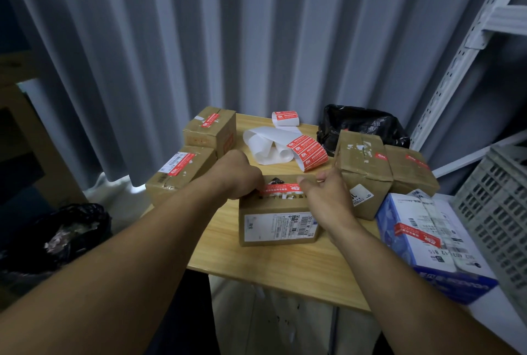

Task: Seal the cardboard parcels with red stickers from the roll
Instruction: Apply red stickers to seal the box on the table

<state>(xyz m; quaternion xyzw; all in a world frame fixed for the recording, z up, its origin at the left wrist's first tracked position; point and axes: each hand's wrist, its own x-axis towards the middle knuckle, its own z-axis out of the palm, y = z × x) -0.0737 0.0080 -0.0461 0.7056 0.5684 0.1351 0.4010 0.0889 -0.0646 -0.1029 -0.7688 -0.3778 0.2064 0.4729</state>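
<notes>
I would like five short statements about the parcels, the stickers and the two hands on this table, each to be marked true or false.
1. The middle parcel already bears a red sticker on its top. True.
2. The left hand is lifted clear of that parcel. False: it rests on the parcel's top, at the sticker's left end.
3. The sticker roll stands at the far side of the table. True.
4. The blue and white box lies left of the middle parcel. False: it lies to its right.
5. The right hand holds a loose sticker in the air. False: its thumb lies on the right end of the sticker on the parcel.
</notes>
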